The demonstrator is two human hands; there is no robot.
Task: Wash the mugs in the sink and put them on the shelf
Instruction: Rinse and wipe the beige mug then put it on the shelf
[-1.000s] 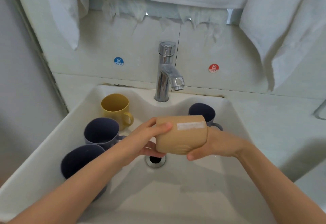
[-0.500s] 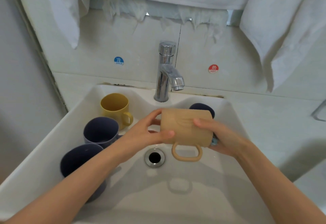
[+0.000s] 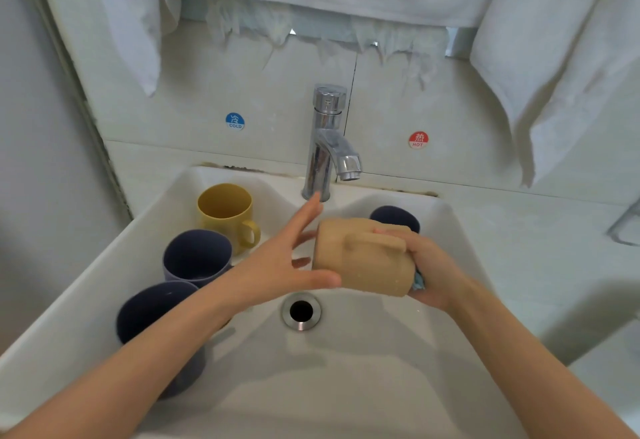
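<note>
Sink (image 3: 104, 300) basin fills the view, with the tap (image 3: 327, 148) at its back and no water running that I can see. Along the basin's left side stand a yellow mug (image 3: 225, 213) and two dark blue mugs (image 3: 197, 255), with a third dark one (image 3: 394, 219) at the back right.

Over the drain (image 3: 300, 311) the tan mug (image 3: 363, 258) is held clear of the basin. It lies on its side with its long axis running left to right and its handle turned up toward the viewer. The right hand (image 3: 433, 272) grasps its right end, with a scrap of blue cloth (image 3: 418, 281) pressed in the palm. I cannot tell which end is the mouth. The left hand (image 3: 277, 265) is just beside the other end, fingers spread straight and only the thumb touching the mug's lower edge, so the right hand carries it.

Half a second ago the left hand was wrapped on that end and the handle hung underneath; the mug has since been rolled over and the left hand has let go.
</note>
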